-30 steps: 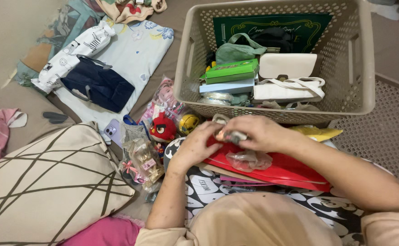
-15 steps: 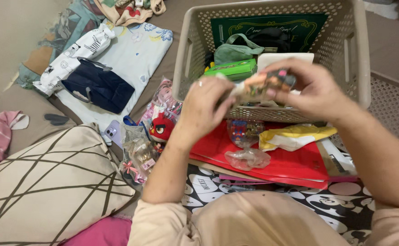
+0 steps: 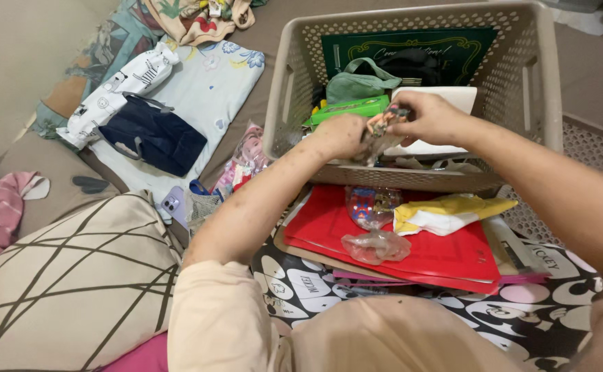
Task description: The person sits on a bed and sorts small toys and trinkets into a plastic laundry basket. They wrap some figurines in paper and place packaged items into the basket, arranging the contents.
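Both hands reach over the near rim of a beige perforated basket (image 3: 284, 83). Between them they hold a small colourful packet (image 3: 383, 125), gripped by my left hand (image 3: 339, 136) from the left and my right hand (image 3: 429, 117) from the right. The packet hovers just inside the basket, above a green box (image 3: 346, 109), a green pouch (image 3: 356, 84), a white purse (image 3: 446, 96) and a dark green card (image 3: 411, 43). What the packet holds is too small to tell.
Red folders (image 3: 446, 251) lie in front of the basket with a clear bag of small items (image 3: 370, 205), a crumpled clear bag (image 3: 376, 245) and a yellow-white cloth (image 3: 446, 212). Left are a lined cushion (image 3: 74, 275), a navy pouch (image 3: 153, 134), a purple phone (image 3: 172, 201).
Both hands lifted the small packet from over the red folders and carried it forward into the basket. The camera tilted a little, and my left arm now hides the red plush toy.
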